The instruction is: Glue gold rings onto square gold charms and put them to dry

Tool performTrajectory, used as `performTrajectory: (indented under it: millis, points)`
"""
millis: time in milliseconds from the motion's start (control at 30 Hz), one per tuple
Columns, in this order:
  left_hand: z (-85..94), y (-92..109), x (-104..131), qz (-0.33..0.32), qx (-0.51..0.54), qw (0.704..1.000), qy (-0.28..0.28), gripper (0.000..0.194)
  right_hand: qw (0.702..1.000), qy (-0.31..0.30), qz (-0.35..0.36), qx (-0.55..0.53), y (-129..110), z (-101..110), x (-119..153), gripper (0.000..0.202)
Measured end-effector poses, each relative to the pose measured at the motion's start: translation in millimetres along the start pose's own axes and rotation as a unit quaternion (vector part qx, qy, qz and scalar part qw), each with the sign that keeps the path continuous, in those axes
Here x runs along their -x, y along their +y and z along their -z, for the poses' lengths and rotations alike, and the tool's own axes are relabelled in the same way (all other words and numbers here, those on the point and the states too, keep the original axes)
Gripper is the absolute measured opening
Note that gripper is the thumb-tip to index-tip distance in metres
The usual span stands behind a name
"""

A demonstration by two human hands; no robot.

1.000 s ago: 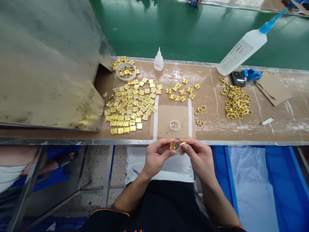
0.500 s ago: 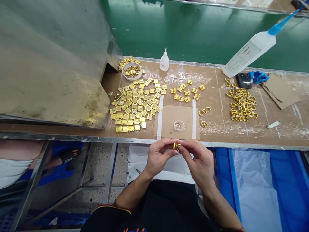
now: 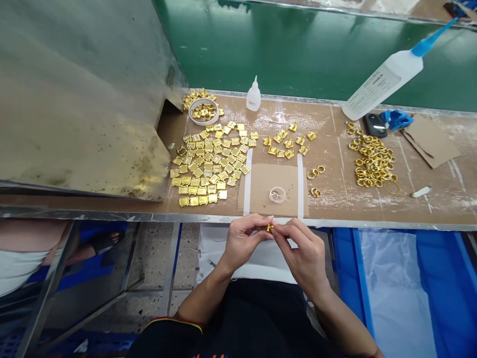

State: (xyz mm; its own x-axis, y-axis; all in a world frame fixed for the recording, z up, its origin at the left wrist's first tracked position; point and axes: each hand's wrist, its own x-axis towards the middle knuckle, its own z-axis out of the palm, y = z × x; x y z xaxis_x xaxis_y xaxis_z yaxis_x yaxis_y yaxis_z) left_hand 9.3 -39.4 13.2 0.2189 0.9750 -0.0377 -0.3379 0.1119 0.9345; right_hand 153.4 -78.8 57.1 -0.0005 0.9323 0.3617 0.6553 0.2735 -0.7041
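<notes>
Just in front of the bench edge, my left hand (image 3: 242, 241) pinches a small gold piece (image 3: 269, 227) between thumb and fingertips. The fingers of my right hand (image 3: 303, 248) are pressed together on the same gold piece from the right, hiding part of it. Beyond my hands lies a cardboard pad (image 3: 257, 189) held by two white strips, with a small clear round cup (image 3: 277, 195) on it. Many flat gold plates (image 3: 203, 200) are spread to the left. Several gold pieces (image 3: 288, 143) stand behind the pad, and gold rings (image 3: 316, 192) lie to its right.
A small white bottle (image 3: 254, 97) stands at the back. A roll of tape (image 3: 203, 121) rings gold pieces at the back left, beside a metal housing (image 3: 82, 99). On the right are a ring pile (image 3: 372, 161), a large tilted bottle (image 3: 383, 84) and a blue bin (image 3: 439, 278).
My right hand has shifted slightly left and its fingers have closed nearer to my left fingertips. Less of the gold piece shows. The camera view has moved slightly.
</notes>
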Motion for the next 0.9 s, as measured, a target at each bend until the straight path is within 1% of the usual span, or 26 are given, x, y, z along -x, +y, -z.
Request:
performTrajectory:
  millis: [233,267,367,400,467,567,600,667,733,800,900]
  points:
    - [5.4,2,8,0.053,0.049,0.997,0.014,0.029,0.996,-0.003,-0.024,-0.088,-4,-4,-1,0.008]
    - [6.3,2,9,0.064,0.056,0.996,0.019,0.030,0.994,-0.003,-0.029,-0.103,-3,-4,0,0.013]
    - [8.2,5,10,0.100,0.079,0.992,0.021,0.033,0.987,0.014,-0.047,-0.150,2,-2,6,0.036]
    - [8.3,5,11,0.115,0.090,0.989,0.014,0.034,0.986,0.021,-0.049,-0.158,5,-2,8,0.039]
    - [7.3,7,11,0.144,0.119,0.982,-0.004,0.040,0.986,0.019,-0.037,-0.163,12,-1,10,0.033]
    - [2.7,9,11,0.191,0.178,0.965,-0.031,0.045,0.983,-0.018,-0.008,-0.182,19,-3,9,0.014]
    - [0.5,10,12,0.205,0.199,0.957,-0.040,0.045,0.980,-0.028,-0.003,-0.195,20,-4,9,0.010]
    - [-4.3,11,13,0.228,0.236,0.943,-0.052,0.043,0.976,-0.032,0.001,-0.214,21,-7,8,0.011]
    - [-8.9,12,15,0.241,0.257,0.934,-0.058,0.044,0.976,-0.021,0.009,-0.217,21,-10,9,0.014]
    - [-12.6,11,17,0.253,0.266,0.928,-0.064,0.045,0.979,0.003,0.022,-0.203,21,-12,11,0.015]
    - [-15.5,8,18,0.259,0.259,0.926,-0.093,0.049,0.985,0.046,0.044,-0.161,22,-13,13,0.017]
